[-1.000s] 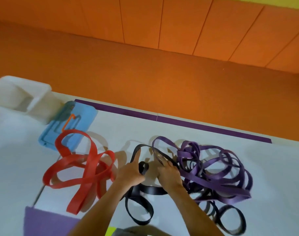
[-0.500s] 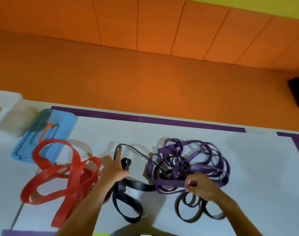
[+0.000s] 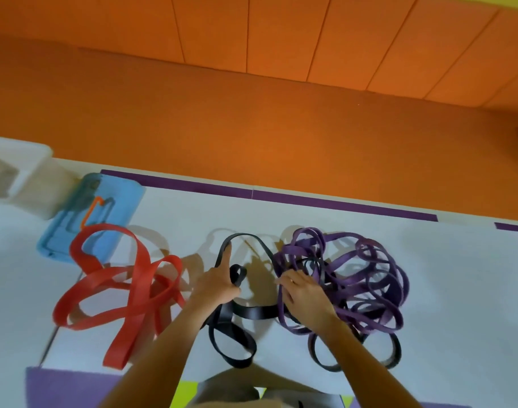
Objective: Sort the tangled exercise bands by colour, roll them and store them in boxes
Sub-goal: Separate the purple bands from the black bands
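Observation:
Three groups of bands lie on the white table (image 3: 464, 304). A wide red band (image 3: 139, 278) is looped at the left. A black band (image 3: 251, 312) runs across the middle. A purple tangle (image 3: 369, 278) sits at the right, with dark loops (image 3: 394, 356) sticking out below it. My left hand (image 3: 218, 287) holds the black band, with its index finger stretched up along the band's far loop. My right hand (image 3: 306, 294) digs its fingers into the left edge of the purple tangle, where the black band enters it.
A white plastic box (image 3: 19, 178) stands at the far left edge, with a blue lid or tray (image 3: 120, 201) beside it, partly under the red band. Purple tape (image 3: 310, 200) marks the table's far edge, and an orange wall rises behind it.
My right hand has come back from the lower right of the purple tangle to its left edge. The left hand has stayed on the black band, now with its index finger extended.

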Motion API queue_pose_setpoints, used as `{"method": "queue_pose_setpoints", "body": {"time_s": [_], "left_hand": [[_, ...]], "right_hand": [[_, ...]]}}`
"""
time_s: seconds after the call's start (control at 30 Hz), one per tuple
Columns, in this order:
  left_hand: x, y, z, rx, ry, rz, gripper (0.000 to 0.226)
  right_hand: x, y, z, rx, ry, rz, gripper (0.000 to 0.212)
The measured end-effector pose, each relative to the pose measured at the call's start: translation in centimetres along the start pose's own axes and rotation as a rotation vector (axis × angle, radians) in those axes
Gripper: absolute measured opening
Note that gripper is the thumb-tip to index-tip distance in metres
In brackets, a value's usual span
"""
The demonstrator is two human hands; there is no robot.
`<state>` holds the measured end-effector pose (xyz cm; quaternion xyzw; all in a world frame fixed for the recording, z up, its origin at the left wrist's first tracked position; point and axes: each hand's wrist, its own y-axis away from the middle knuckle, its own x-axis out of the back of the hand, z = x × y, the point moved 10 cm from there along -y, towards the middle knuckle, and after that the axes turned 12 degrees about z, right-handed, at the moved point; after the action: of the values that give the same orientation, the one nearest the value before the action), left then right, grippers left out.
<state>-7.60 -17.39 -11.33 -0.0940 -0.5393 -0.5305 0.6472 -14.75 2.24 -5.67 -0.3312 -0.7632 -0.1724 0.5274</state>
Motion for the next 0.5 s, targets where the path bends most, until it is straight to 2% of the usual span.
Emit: {"method": "queue_pose_setpoints", "body": {"time_s": [0.03, 0.13, 0.27, 0.37, 0.5], "left_hand": [[0.0, 0.1, 0.1, -0.010, -0.002, 0.001, 0.123], [-0.1, 0.4, 0.4, -0.020, 0.000, -0.004, 0.122], [0.0, 0.6, 0.5, -0.024, 0.019, -0.007, 0.126], [-0.1, 0.3, 0.3, -0.026, 0.017, -0.019, 0.128], [-0.7, -0.1, 0.7, -0.024, -0.017, -0.025, 0.125]], "right_hand": [[-1.5, -0.6, -0.7, -0.019, -0.012, -0.034, 0.027], [-5.1, -0.9, 0.5, -0.276, -0.016, -0.169, 0.042], [-5.4, -0.4, 0.5, -0.368, 0.017, -0.115, 0.060], [-4.6, 1.0, 1.5, -0.391, 0.089, -0.092, 0.056], [-2.3, 1.5, 4.1, -0.439, 0.133, -0.081, 0.040]]}}
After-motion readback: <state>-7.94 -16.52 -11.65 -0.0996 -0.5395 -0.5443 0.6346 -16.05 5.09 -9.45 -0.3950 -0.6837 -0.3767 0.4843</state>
